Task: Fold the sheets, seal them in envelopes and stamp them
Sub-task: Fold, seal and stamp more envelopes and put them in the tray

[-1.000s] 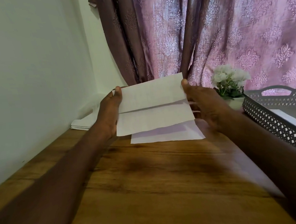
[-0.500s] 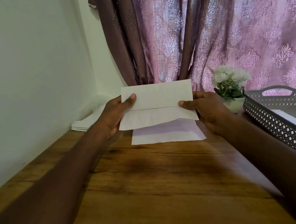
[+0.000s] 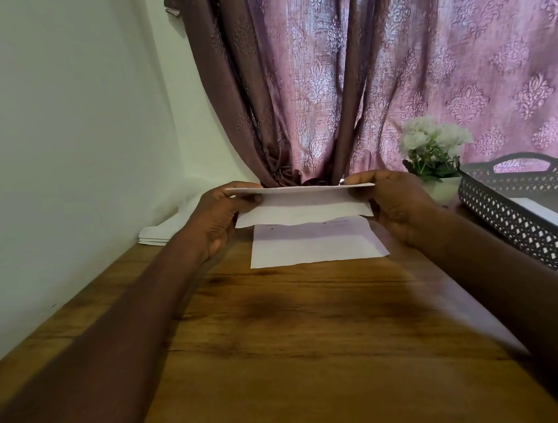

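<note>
The left hand (image 3: 218, 219) pinches the left end of the sheet (image 3: 302, 205). The right hand (image 3: 395, 202) pinches its right end. Both hold the sheet up in the air, tipped nearly flat, just above the paper (image 3: 315, 243) that lies on the surface (image 3: 317, 328).

I think the fold could go wrong here. The sheet is up in the air with nothing hard under it. If one hand pulls more than the other, the edges may not line up and the crease may come out crooked. The lower edge of the sheet looks wavy, so it may already be a bit off. A crooked sheet might not slide well into an envelope. If the pinch slips, the sheet could also drop onto the paper and come open.

Left of the sheet, by the wall, lies a small stack (image 3: 156, 234) of white paper things. They could be envelopes, but I cannot tell. Right of the sheet stands a little pot (image 3: 445, 188) with white flowers (image 3: 433, 140) in it. Further right is a dark tray (image 3: 512, 217) with holes in its wall. Something flat and white lies inside it. I see no stamps.
</note>
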Motion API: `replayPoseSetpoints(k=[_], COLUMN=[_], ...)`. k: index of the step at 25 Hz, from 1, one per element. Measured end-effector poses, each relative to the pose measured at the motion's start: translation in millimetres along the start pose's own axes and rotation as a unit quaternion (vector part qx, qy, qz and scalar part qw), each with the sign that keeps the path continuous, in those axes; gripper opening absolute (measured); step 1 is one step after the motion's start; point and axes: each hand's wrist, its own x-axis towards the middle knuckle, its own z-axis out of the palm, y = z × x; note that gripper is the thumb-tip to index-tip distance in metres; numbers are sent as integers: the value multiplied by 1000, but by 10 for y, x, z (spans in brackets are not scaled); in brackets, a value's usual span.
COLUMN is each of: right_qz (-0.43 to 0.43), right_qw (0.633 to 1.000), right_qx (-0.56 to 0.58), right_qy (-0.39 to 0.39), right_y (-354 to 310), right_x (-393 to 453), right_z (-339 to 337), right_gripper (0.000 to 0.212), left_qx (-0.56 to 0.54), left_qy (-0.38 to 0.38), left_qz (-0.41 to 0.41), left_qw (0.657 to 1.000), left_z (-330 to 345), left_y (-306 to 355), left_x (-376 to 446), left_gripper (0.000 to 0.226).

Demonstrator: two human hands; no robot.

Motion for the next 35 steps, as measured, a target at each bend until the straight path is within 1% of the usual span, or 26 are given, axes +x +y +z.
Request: replayPoseSetpoints(k=[2, 5, 8, 9, 10, 11, 12, 14, 16, 19, 21, 23, 25, 28, 29, 31, 33, 34, 35], right_qz=[8, 32, 60, 62, 59, 51, 45, 38, 21, -35, -46, -49, -49, -25, -13, 0, 3, 9, 13], right_qw=[1000, 999, 997, 997, 997, 997, 998, 998, 998, 995, 995, 995, 993, 989, 988, 980, 967, 961, 954], right_qx=[-7, 13, 41, 36, 25, 13, 4, -20, -49, -94, -84, -82, -104, -142, -155, -195, -244, -265, -286], right_qy=[10, 5, -24, -36, -47, -52, -54, -42, -15, 22, -6, -35, -35, -25, -24, -42, -67, -77, -86], right_y=[10, -14, -57, -53, -49, -31, -16, 24, 89, 183, 207, 159, 96, 14, -15, -61, -93, -92, -88], right_x=[10, -10, -40, -40, -48, -39, -36, -2, 33, 40, -19, -121, -228, -363, -427, -580, -816, -944, -1072], right_z=[20, 20, -31, -37, -32, -27, -11, 8, 11, -2, 1, 21, 41, 32, 18, -22, -83, -114, -147], right_gripper=[28, 29, 34, 33, 28, 20, 16, 25, 29, 25, 18, 27, 29, 20, 19, 18, 24, 29, 32], left_qx=[9, 11, -63, -83, -91, -86, -66, -14, 27, 63, 105, 167, 204, 190, 206, 256, 318, 364, 431], left_qy=[-7, -2, -7, -19, -28, -32, -34, -29, -18, 2, 28, 57, 74, 96, 100, 97, 95, 94, 89], left_qz=[9, -26, -73, -80, -81, -75, -66, -51, -38, -1, 32, 69, 97, 84, 75, 48, 42, 47, 55], left_qw=[1000, 1000, 995, 993, 992, 993, 995, 998, 999, 998, 994, 982, 971, 974, 971, 961, 942, 926, 896], left_z=[11, -27, -88, -114, -133, -142, -141, -131, -120, -87, -58, -16, 48, 107, 113, 101, 66, 51, 50], left_y=[8, 20, 47, 55, 65, 72, 72, 46, 3, -20, -37, -88, -115, -65, -32, 19, 28, 29, 39], left_x=[-25, -17, -17, -14, -11, -17, -21, -12, 1, -36, -99, -161, -242, -412, -517, -790, -1075, -1210, -1334], left_gripper=[21, 24, 34, 41, 44, 42, 35, 24, 25, 21, 19, 18, 19, 25, 26, 30, 30, 27, 24])
